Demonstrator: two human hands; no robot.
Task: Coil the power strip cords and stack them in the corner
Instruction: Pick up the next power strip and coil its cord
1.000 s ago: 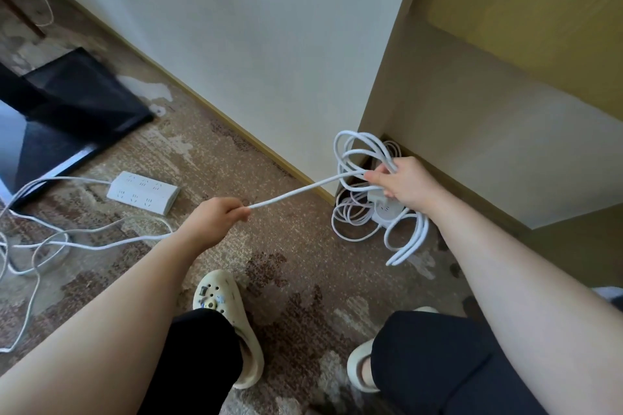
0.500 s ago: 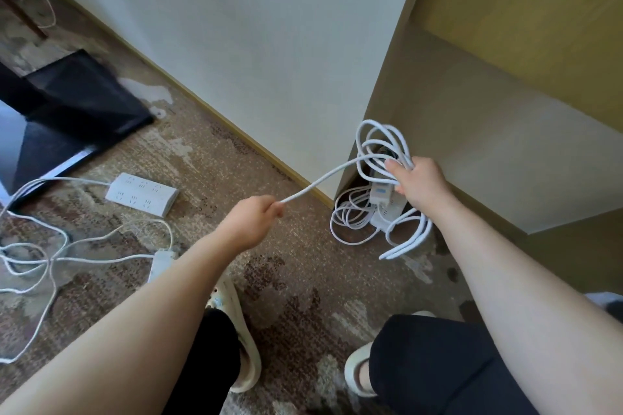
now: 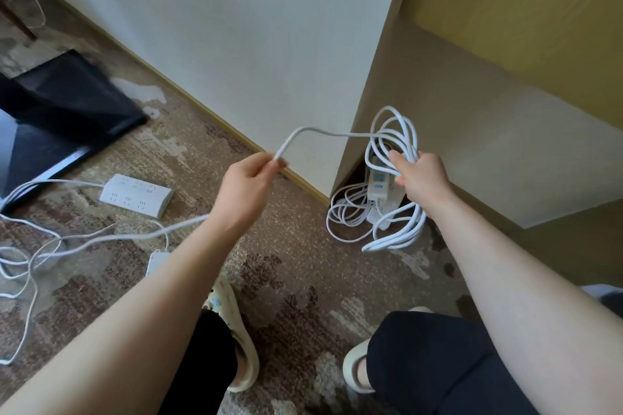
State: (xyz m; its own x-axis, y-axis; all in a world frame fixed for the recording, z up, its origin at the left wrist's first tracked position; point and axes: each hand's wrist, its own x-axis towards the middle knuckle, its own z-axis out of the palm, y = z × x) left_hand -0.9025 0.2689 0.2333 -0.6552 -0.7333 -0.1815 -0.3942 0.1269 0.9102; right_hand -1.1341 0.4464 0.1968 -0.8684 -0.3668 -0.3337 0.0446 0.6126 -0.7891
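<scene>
My right hand (image 3: pixel 421 178) grips a bundle of white cord loops (image 3: pixel 396 141) above the corner; the loops hang down past my wrist. My left hand (image 3: pixel 246 189) pinches the same white cord (image 3: pixel 323 133), which arches up and over to the bundle. Behind my left forearm the cord trails left across the carpet. On the floor in the corner lies a coiled cord (image 3: pixel 347 216) with a power strip (image 3: pixel 379 185) standing against the wall. A white power strip (image 3: pixel 136 194) lies flat on the carpet at the left. A second small white block (image 3: pixel 155 261) shows beside my left forearm.
Loose white cords (image 3: pixel 30 256) sprawl over the carpet at far left. A black flat panel (image 3: pixel 57 111) lies at the upper left. A white wall (image 3: pixel 236 27) and a tan cabinet side (image 3: pixel 472 131) form the corner. My feet in pale clogs (image 3: pixel 236 323) stand below.
My left hand moved right and up toward the bundle, and the taut cord between my hands went slack into an arch. The right hand rose a little with the loops.
</scene>
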